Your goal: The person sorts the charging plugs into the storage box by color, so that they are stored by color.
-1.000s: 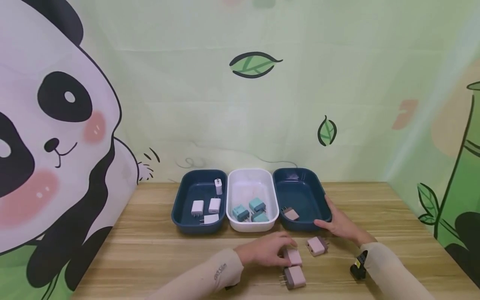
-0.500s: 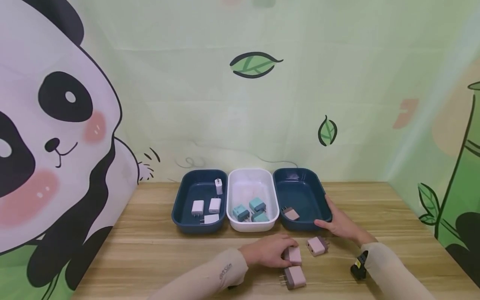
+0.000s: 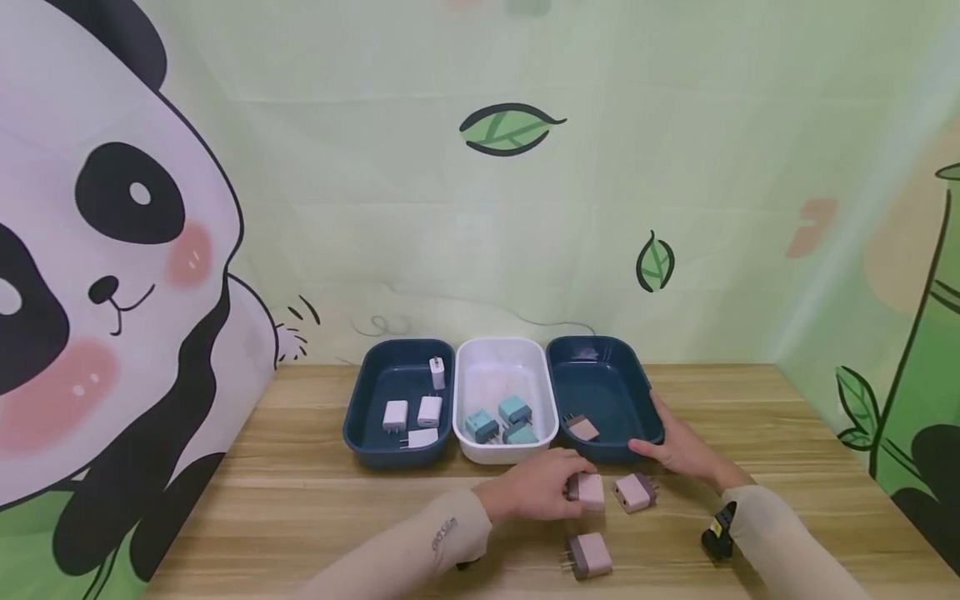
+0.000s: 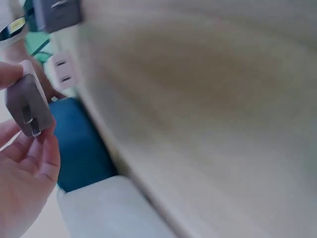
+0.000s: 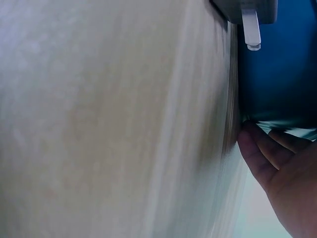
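Observation:
My left hand (image 3: 531,487) pinches a pink-and-grey plug charger (image 3: 590,492) between thumb and fingers, in front of the right blue tray (image 3: 600,385). In the left wrist view the charger's grey prong face (image 4: 29,106) is turned toward the camera. My right hand (image 3: 681,446) rests on that tray's front right corner, thumb at the front and fingers along the side. The right wrist view has these fairly straight fingers (image 5: 265,148) touching the tray's outer wall (image 5: 280,74). Two more pink chargers lie on the table, one to the right (image 3: 634,492) and one nearer (image 3: 589,556).
A left blue tray (image 3: 360,400) holds several white chargers. The middle white tray (image 3: 501,454) contains teal chargers. One pinkish-brown charger (image 3: 582,427) lies inside the right blue tray. The trays stand side by side on a wooden table (image 3: 300,500) before a printed backdrop.
My left hand has moved the pink charger away from the nearer one, up toward the right blue tray. My right hand stays at the tray's corner.

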A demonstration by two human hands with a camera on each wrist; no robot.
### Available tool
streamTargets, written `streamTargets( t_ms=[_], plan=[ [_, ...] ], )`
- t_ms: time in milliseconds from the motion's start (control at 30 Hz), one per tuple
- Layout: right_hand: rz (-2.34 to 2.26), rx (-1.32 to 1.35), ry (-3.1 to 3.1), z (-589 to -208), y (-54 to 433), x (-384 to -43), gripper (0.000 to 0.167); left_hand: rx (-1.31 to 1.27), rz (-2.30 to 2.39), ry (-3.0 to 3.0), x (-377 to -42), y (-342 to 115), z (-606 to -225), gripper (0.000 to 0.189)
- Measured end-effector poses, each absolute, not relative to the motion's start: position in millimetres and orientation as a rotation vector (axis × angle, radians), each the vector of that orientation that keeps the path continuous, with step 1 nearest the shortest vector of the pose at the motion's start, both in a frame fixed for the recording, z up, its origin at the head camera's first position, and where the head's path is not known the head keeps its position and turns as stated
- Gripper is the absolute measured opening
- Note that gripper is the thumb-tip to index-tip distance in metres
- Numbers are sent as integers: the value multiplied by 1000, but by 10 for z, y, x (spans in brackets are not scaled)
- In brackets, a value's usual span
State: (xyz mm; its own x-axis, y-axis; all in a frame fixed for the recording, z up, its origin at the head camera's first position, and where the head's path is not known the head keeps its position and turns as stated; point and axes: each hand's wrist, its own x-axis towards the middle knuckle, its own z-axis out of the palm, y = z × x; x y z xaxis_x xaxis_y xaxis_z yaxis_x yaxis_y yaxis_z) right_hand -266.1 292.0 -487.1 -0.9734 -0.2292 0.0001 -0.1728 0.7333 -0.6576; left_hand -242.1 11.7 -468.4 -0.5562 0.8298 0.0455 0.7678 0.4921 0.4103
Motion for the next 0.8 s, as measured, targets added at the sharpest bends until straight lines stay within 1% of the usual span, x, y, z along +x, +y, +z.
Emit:
streamTargets(
  t_ms=[167, 333, 600, 800],
  plan=[
    [-1074, -337, 2847, -4847, 2926, -2650, 102, 1328, 760, 2602, -2455, 105, -4456, 45],
    [-1059, -336, 2834, -4870, 2940, -2673, 103, 1331, 772, 2709, -2562, 143, -4327, 44],
    [-1063, -321, 2819, -4858, 2930, -2664, 102, 1195, 702, 2779, -2887, 277, -4248, 43],
    [-1064, -333, 2832, -4836, 2922, -2649, 101, 1151, 599, 2813, -3156, 394, -4199, 41]
  ],
)
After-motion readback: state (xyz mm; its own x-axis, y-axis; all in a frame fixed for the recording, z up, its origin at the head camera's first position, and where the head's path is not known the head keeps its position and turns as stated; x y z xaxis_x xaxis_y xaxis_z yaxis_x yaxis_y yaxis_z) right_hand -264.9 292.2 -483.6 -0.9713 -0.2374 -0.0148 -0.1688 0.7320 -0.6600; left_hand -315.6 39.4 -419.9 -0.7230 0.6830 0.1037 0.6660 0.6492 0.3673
